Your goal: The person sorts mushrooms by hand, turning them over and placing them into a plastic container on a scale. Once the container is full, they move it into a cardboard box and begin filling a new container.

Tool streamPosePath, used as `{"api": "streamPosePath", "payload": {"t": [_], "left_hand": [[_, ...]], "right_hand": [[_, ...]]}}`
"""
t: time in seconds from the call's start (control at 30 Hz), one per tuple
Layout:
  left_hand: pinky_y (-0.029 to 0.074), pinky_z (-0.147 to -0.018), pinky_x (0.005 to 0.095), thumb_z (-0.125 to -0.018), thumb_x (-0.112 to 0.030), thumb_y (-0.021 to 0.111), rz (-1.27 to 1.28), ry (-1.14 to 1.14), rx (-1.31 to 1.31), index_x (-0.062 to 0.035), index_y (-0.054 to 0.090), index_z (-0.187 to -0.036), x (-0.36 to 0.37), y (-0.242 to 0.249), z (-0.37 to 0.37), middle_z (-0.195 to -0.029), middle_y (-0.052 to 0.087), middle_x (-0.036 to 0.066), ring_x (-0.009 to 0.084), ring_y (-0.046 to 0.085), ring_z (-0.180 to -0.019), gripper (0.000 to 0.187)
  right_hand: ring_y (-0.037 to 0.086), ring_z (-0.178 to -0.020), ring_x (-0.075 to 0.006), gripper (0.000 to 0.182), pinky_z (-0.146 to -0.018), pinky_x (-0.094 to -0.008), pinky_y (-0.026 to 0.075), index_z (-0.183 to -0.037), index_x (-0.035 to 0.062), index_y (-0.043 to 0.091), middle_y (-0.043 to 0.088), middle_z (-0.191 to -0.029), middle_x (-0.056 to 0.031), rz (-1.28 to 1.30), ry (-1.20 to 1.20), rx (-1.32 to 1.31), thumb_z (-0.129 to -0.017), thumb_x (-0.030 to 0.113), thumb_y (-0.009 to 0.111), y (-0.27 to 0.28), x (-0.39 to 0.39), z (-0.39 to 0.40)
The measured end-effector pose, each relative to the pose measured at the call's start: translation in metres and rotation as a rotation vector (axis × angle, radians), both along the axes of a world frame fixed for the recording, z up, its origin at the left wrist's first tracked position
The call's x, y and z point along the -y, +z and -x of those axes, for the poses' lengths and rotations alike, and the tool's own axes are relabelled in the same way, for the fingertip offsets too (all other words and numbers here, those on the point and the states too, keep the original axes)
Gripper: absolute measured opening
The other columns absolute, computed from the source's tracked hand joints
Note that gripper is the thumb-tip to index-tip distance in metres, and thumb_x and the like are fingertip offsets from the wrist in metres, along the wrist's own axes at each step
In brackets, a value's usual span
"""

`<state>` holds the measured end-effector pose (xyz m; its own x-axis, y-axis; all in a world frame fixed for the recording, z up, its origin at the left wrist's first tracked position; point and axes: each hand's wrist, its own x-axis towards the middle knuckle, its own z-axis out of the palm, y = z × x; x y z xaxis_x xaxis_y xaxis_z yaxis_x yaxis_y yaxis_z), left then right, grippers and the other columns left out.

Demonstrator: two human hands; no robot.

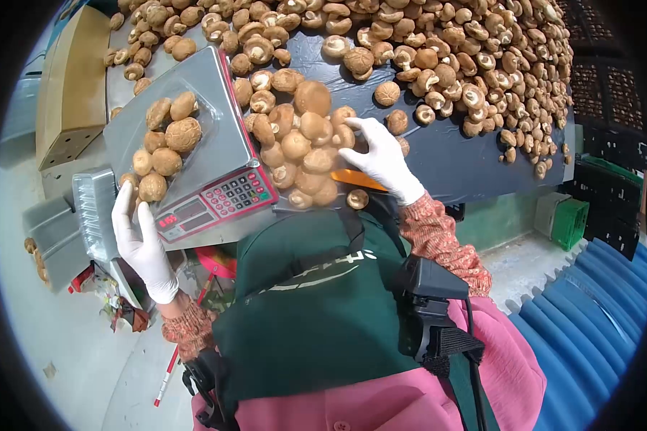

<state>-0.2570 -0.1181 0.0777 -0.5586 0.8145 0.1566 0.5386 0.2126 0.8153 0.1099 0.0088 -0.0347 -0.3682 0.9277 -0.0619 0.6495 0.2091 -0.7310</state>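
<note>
My left hand (145, 248), white-gloved, is at the near end of a clear plastic tray (203, 123), thumb and forefinger closed about a brown mushroom (128, 179) partly hidden by the fingers. Several shiitake mushrooms (167, 161) lie in the tray, which rests on the scale (223, 154). The scale has a red-framed keypad and a lit red display. Also gloved in white, my right hand (384, 158) has thumb and forefinger spread at the right side of a mushroom heap (298, 144). A flat orange piece (358, 178) shows below its thumb.
A large mushroom pile (474, 57) covers the back right of the dark-covered table (438, 161). Stacked clear trays (97, 215) stand left of the scale, below a cardboard box (79, 86). A green crate (571, 224) and blue corrugated sheets (589, 309) lie at the right.
</note>
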Motion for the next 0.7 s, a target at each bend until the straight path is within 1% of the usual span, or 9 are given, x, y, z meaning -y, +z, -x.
{"api": "streamPosePath", "payload": {"t": [0.1, 0.23, 0.27, 0.33, 0.4, 0.47, 0.53, 0.6, 0.7], "left_hand": [[0.044, -0.109, 0.0343, -0.099, 0.001, 0.056, -0.004, -0.017, -0.016, -0.0007, 0.058, -0.137, 0.0, 0.0, -0.001, -0.137, 0.06, 0.011, 0.02, 0.058, -0.124, 0.038], [0.047, -0.104, 0.0345, -0.094, 0.002, 0.06, 0.005, -0.097, 0.073, -0.0005, 0.059, -0.135, -0.01, 0.009, -0.027, -0.134, 0.061, 0.01, 0.0202, 0.059, -0.122, 0.041], [0.048, -0.104, 0.0345, -0.093, 0.003, 0.061, 0.021, -0.145, 0.095, -0.0006, 0.059, -0.136, -0.016, 0.011, -0.036, -0.133, 0.062, 0.01, 0.0203, 0.059, -0.122, 0.043], [0.049, -0.102, 0.0346, -0.089, 0.001, 0.066, 0.05, -0.317, 0.371, -0.0009, 0.059, -0.136, -0.032, 0.012, -0.069, -0.132, 0.062, 0.011, 0.0204, 0.06, -0.122, 0.048], [0.048, -0.103, 0.0354, -0.085, -0.002, 0.073, 0.041, -0.48, 0.489, -0.0016, 0.057, -0.138, -0.046, 0.0, -0.097, -0.133, 0.061, 0.013, 0.0217, 0.059, -0.123, 0.056], [0.047, -0.105, 0.0368, -0.081, -0.008, 0.079, -0.032, -0.582, 0.419, -0.0023, 0.054, -0.14, -0.055, -0.004, -0.118, -0.135, 0.06, 0.013, 0.0235, 0.058, -0.125, 0.064], [0.046, -0.106, 0.038, -0.079, -0.012, 0.082, -0.116, -0.632, 0.521, -0.0029, 0.052, -0.142, -0.059, -0.007, -0.131, -0.136, 0.059, 0.014, 0.0261, 0.058, -0.125, 0.07], [0.046, -0.105, 0.0382, -0.079, -0.013, 0.083, -0.107, -0.658, 0.369, -0.0029, 0.052, -0.141, -0.056, -0.008, -0.131, -0.133, 0.06, 0.016, 0.028, 0.059, -0.122, 0.07], [0.048, -0.102, 0.0379, -0.077, -0.01, 0.082, -0.102, -0.575, 0.415, -0.003, 0.054, -0.14, -0.047, -0.009, -0.132, -0.127, 0.061, 0.015, 0.0286, 0.061, -0.117, 0.07]], "right_hand": [[0.065, -0.111, -0.0264, 0.052, -0.095, -0.0362, 0.052, -0.129, 0.0036, 0.06, 0.066, -0.117, -0.0158, -0.005, -0.055, -0.074, -0.082, 0.019, 0.075, -0.005, 0.0, 0.005], [0.062, -0.111, -0.016, 0.053, -0.098, -0.032, 0.051, -0.139, 0.0017, 0.055, 0.063, -0.124, -0.0057, 0.724, -0.281, -0.976, -0.092, 0.02, 0.071, 0.038, -0.003, 0.0], [0.062, -0.114, -0.0177, 0.056, -0.101, -0.0338, 0.05, -0.142, -0.0002, 0.05, 0.06, -0.129, -0.0083, 0.782, -0.286, -1.106, -0.093, 0.019, 0.07, 0.043, -0.002, 0.002], [0.062, -0.116, -0.0222, 0.056, -0.104, -0.0376, 0.051, -0.144, -0.0023, 0.046, 0.058, -0.133, -0.0109, 0.966, -0.222, -1.347, -0.095, 0.016, 0.067, 0.059, 0.001, 0.009], [0.063, -0.117, -0.0282, 0.053, -0.105, -0.0421, 0.052, -0.143, -0.0033, 0.045, 0.058, -0.132, -0.0161, 1.169, -0.074, -1.625, -0.096, 0.012, 0.064, 0.051, 0.006, 0.018], [0.063, -0.115, -0.0321, 0.047, -0.102, -0.0452, 0.054, -0.141, -0.0027, 0.048, 0.059, -0.13, -0.0229, 1.483, -0.147, -1.893, -0.098, 0.011, 0.062, 0.052, 0.016, 0.032], [0.063, -0.114, -0.033, 0.045, -0.1, -0.0463, 0.054, -0.14, -0.0008, 0.049, 0.06, -0.131, -0.0203, 1.578, 0.052, -1.972, -0.1, 0.015, 0.06, 0.057, 0.023, 0.053], [0.062, -0.114, -0.0324, 0.045, -0.098, -0.0467, 0.054, -0.14, 0.0019, 0.051, 0.06, -0.132, -0.0173, 1.582, 0.072, -1.984, -0.1, 0.02, 0.06, 0.055, 0.031, 0.067], [0.061, -0.116, -0.0294, 0.047, -0.102, -0.0444, 0.051, -0.138, 0.0029, 0.052, 0.061, -0.132, -0.0145, 1.634, 0.028, -1.914, -0.098, 0.025, 0.063, 0.048, 0.032, 0.074]]}}
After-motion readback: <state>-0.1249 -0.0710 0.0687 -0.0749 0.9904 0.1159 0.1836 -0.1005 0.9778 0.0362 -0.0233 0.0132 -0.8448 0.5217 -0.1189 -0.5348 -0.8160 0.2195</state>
